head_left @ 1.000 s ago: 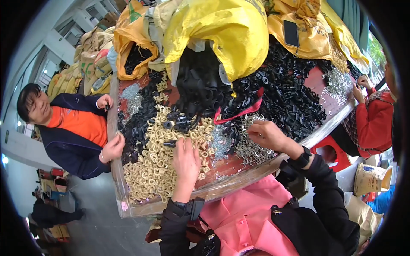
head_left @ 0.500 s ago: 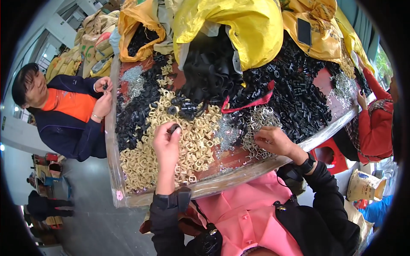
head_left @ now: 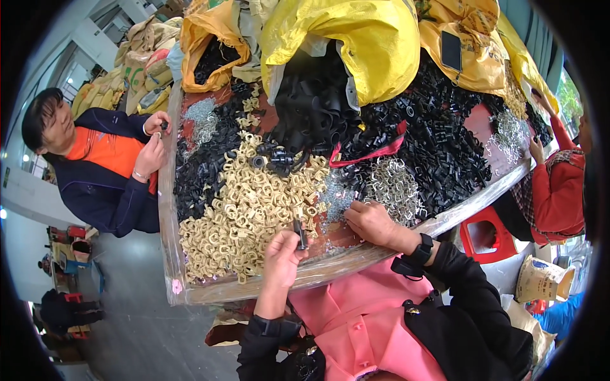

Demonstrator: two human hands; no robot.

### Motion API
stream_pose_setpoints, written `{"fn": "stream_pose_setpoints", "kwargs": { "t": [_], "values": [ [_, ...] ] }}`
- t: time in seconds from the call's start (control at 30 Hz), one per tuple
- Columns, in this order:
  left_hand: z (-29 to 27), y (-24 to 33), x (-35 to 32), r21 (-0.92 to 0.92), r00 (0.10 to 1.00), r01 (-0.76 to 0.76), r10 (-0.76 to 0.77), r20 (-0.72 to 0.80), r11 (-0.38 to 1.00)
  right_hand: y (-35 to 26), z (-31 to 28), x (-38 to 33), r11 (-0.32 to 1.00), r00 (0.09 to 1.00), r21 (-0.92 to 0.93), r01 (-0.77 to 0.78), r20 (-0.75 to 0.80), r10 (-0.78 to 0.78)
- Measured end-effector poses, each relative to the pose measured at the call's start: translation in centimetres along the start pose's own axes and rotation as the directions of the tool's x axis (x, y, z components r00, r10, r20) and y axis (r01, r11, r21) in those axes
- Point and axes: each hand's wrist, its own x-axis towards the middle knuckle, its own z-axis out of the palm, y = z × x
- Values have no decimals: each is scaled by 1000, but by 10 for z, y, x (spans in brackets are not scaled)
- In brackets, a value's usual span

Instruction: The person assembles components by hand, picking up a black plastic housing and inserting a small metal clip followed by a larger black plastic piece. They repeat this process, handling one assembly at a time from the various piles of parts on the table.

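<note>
My left hand (head_left: 279,257) is over the table's near edge, thumb and fingers closed on a short black plastic tube (head_left: 300,233) that points away from me. My right hand (head_left: 372,223) is beside a small heap of tiny silver pieces (head_left: 335,198), its fingers bent and pressed together. Whatever is between those fingertips is hidden. Beyond the right hand is a pile of U-shaped metal clips (head_left: 394,190). To the left, near my left hand, spreads a large pile of beige plastic loops (head_left: 248,216).
Black plastic parts (head_left: 445,140) cover the table's right side. More spill from a yellow sack (head_left: 381,57) at the back. A red strap (head_left: 375,155) lies mid-table. A phone (head_left: 451,51) rests on an orange sack. People work at the left and right, with a red stool (head_left: 489,238) near the right one.
My left hand has come nearer and to the right, turning the black tube lengthwise. My right hand has shifted left from the U-shaped clips to the tiny silver pieces, its fingers closing.
</note>
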Motion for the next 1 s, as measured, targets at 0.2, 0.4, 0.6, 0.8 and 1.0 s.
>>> {"fn": "stream_pose_setpoints", "kwargs": {
  "t": [0.2, 0.4, 0.6, 0.8, 1.0],
  "values": [
    [21, -6, -11, -41, 987, 127, -130, -90, 991, -1, 12, 4, 995, 998, -81, 61, 5, -61],
    [15, -33, 5, 294, 987, 160, -158, -29, 942, -1, 5, 2, 991, 998, 130, -31, -47, 37],
    [46, -43, 23, 792, 957, -280, 222, 187, 543, 0, -16, 1, 652, 966, 715, -253, 229, 124],
    [45, -46, 31, 824, 958, -279, 203, 203, 493, 7, -10, -2, 78, 841, 839, -538, 529, 116],
    [37, -55, 43, 680, 998, 1, 42, -47, 734, 9, -8, -1, 216, 899, 876, -431, 395, 192]
  ]
}}
